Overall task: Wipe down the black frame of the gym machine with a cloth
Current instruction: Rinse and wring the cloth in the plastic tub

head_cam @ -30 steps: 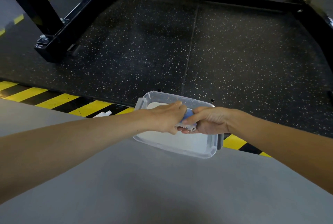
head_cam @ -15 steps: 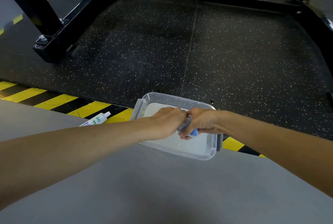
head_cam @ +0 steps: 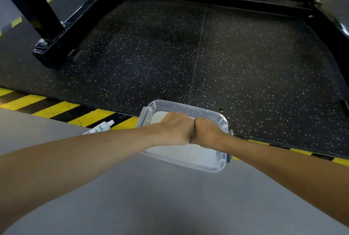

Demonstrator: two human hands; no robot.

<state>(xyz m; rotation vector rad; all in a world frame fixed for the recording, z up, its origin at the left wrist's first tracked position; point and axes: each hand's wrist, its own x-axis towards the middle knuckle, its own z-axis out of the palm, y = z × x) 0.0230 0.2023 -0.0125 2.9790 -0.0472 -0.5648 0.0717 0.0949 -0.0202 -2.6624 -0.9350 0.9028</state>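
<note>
**Fists over tub**

Left hand (head_cam: 176,130) and right hand (head_cam: 205,133) clenched, knuckles touching, over our tub (head_cam: 223,159). Cloth unseen, so we cannot tell what they grasp. Black frame (head_cam: 88,21) spans ten to two o'clock: rigid. Cloth presumably limp, wet; bunch it.

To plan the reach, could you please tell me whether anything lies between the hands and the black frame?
Nothing visible does. The left hand and right hand are clenched together over the tub, hiding the cloth. Only bare speckled mat lies between the tub and the frame.
</note>
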